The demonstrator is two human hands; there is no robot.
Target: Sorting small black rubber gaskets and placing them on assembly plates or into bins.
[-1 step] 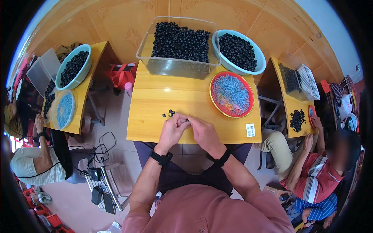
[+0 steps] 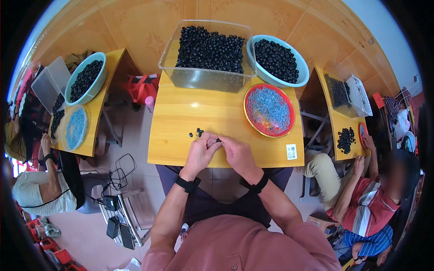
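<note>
My left hand [image 2: 200, 152] and my right hand [image 2: 239, 156] meet over the near part of the yellow table [image 2: 174, 113]. Fingertips of both are pinched together on a small black ring-like part [image 2: 218, 140], mostly covered by the fingers. Several loose black parts [image 2: 199, 132] lie on the tabletop just beyond my left hand. Farther right sits a red bowl [image 2: 249, 118] with a yellow rim, holding a heap of small clear-blue pieces [image 2: 270, 106].
At the table's back stand a clear plastic bin [image 2: 205, 81] and a pale green basin [image 2: 302, 63], both full of black parts. A white label [image 2: 291, 151] is on the right front. People work at side tables, left [image 2: 86, 131] and right [image 2: 337, 149].
</note>
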